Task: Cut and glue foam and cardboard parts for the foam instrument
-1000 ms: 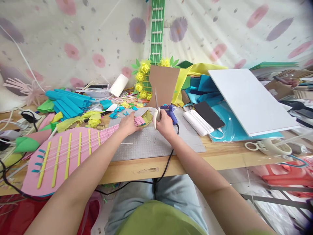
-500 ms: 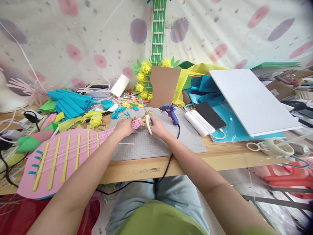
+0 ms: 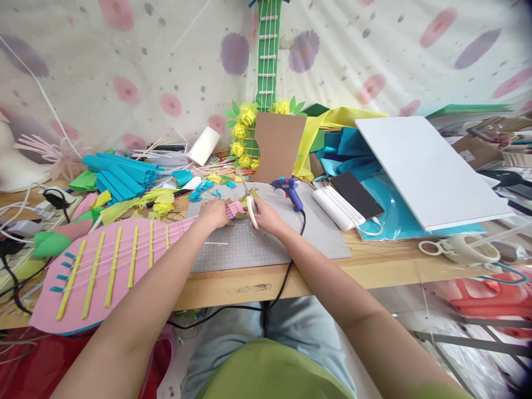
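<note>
- Two hands of yours are close together over the grey cutting mat (image 3: pixel 253 249), and the narrow end of a pink guitar-shaped piece (image 3: pixel 100 288) lies in the gap between them.
- Your left hand (image 3: pixel 215 215) is curled over the neck of that piece, grasping it just short of its tip; the wide body spreads out left of your left forearm, crossed by yellow strips (image 3: pixel 113 267) and pale strings, with small teal pegs (image 3: pixel 62 277) at its outer end.
- Your right hand (image 3: pixel 268 215) grips white-handled scissors (image 3: pixel 252 213) — the blades point away from you, just beyond your fingers; how far they are parted, you cannot tell from here.
- An olive-coloured piece (image 3: pixel 251 194) sits right by the scissors, partly hidden behind them.
- Just right of your right hand, a blue glue gun (image 3: pixel 291 193) lies on the mat, its black cord (image 3: pixel 287 271) passing beneath your right forearm.
- Farther right of that hand: a white power strip-like box (image 3: pixel 337 208), a dark flat slab (image 3: pixel 357 195) and a large white board (image 3: pixel 432 172).
- Beyond both hands, brown card (image 3: pixel 279 147) leans upright before a green guitar-shaped piece (image 3: pixel 268 61) with yellow paper flowers (image 3: pixel 247 113).
- Left of your left hand — yellow scraps (image 3: pixel 161 204) and, farther off, blue crepe paper (image 3: pixel 120 176).
</note>
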Demonstrator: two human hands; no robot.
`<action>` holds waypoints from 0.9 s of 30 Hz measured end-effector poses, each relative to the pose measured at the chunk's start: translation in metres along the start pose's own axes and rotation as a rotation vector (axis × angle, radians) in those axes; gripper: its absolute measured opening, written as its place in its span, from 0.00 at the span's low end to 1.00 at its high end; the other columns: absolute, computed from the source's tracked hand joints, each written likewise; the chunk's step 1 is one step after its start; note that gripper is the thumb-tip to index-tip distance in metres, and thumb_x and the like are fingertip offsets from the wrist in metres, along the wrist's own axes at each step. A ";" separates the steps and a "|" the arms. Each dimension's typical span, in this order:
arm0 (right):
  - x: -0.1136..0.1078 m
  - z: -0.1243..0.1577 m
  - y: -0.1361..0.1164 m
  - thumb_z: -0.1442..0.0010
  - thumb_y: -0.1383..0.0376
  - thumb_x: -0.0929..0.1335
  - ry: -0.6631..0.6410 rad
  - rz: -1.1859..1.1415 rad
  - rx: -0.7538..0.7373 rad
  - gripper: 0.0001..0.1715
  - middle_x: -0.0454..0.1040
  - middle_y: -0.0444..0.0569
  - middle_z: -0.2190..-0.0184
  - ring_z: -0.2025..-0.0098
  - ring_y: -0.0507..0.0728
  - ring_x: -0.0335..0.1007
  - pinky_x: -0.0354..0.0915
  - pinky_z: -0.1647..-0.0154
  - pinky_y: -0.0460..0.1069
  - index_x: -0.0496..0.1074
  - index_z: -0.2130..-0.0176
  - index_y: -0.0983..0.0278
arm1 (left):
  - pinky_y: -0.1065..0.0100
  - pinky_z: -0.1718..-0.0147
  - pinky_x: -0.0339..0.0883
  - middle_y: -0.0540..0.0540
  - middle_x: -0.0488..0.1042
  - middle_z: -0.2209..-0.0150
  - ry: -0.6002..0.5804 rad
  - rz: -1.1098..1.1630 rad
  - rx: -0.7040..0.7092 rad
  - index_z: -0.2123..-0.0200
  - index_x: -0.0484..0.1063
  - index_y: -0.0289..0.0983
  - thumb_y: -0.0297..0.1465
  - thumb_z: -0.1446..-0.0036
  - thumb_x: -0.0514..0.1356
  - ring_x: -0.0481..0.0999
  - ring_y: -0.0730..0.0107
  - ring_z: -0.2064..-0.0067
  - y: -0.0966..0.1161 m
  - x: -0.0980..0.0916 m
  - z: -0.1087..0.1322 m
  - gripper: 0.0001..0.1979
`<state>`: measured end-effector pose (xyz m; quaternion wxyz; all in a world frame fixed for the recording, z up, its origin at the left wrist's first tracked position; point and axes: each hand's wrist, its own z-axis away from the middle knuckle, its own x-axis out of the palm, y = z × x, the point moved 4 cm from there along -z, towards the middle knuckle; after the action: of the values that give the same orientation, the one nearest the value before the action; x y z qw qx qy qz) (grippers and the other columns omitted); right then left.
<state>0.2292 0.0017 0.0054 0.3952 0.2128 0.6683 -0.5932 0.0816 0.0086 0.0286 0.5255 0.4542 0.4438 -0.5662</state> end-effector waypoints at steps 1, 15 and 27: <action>0.000 0.000 0.000 0.43 0.60 0.63 -0.008 0.001 -0.001 0.13 0.74 0.51 0.61 0.64 0.55 0.71 0.62 0.67 0.46 0.62 0.58 0.63 | 0.58 0.53 0.61 0.38 0.70 0.51 0.002 0.001 0.000 0.56 0.70 0.37 0.42 0.62 0.65 0.69 0.50 0.50 0.000 0.000 0.000 0.28; 0.003 -0.001 0.000 0.44 0.58 0.63 -0.030 0.097 0.010 0.15 0.74 0.53 0.63 0.63 0.59 0.71 0.60 0.69 0.47 0.61 0.58 0.63 | 0.61 0.49 0.56 0.35 0.67 0.47 0.155 0.274 0.008 0.44 0.53 0.34 0.44 0.64 0.66 0.65 0.52 0.45 0.007 0.004 0.003 0.45; 0.001 0.002 -0.006 0.42 0.55 0.60 -0.039 0.157 -0.013 0.17 0.74 0.56 0.64 0.62 0.61 0.71 0.59 0.69 0.48 0.61 0.58 0.64 | 0.64 0.57 0.62 0.40 0.69 0.49 0.180 0.464 -0.074 0.48 0.53 0.38 0.39 0.61 0.64 0.70 0.57 0.50 0.004 0.014 0.000 0.37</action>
<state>0.2251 -0.0014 0.0085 0.4549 0.2504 0.6454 -0.5602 0.0847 0.0052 0.0147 0.6161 0.5730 0.3929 -0.3711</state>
